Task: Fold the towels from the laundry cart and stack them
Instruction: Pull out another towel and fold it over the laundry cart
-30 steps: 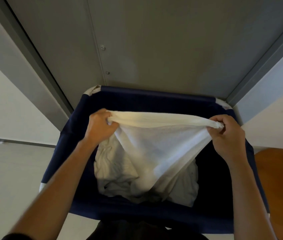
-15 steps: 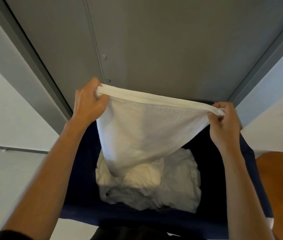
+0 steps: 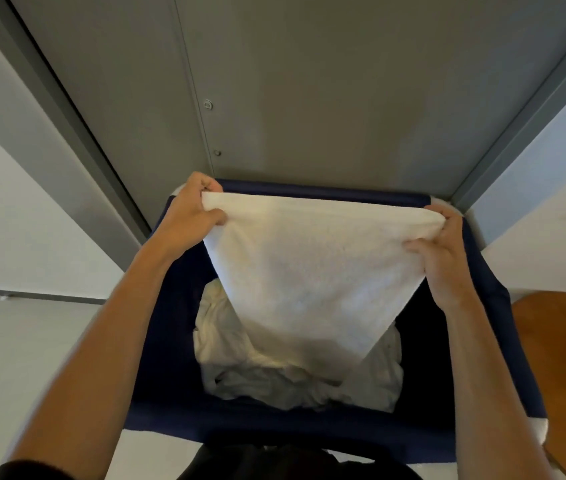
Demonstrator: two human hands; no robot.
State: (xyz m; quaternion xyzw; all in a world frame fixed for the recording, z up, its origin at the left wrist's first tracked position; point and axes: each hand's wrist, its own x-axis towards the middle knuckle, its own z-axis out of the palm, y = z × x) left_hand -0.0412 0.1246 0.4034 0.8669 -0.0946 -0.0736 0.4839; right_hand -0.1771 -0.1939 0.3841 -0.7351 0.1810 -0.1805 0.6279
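A white towel (image 3: 309,271) is held up over the navy fabric laundry cart (image 3: 167,341), stretched between two hands. One top corner is pinched by the left hand (image 3: 188,216), with the fingers curled over the hem. The other top corner is gripped by the right hand (image 3: 444,261). The cloth hangs down into the cart's opening, above a crumpled heap of white towels (image 3: 274,382) lying at the bottom; whether it touches them cannot be told. The cart is set close against a grey metal panel (image 3: 309,81), on which two round fasteners (image 3: 208,105) are seen beside a vertical seam. The panel is bordered by a darker grey frame (image 3: 77,116). A white wall (image 3: 14,220) and a pale floor (image 3: 14,358) are seen to the left, and a pale blue wall (image 3: 534,168) to the right. A rounded orange-brown wooden surface (image 3: 565,358) is seen just beside the cart's right wall.
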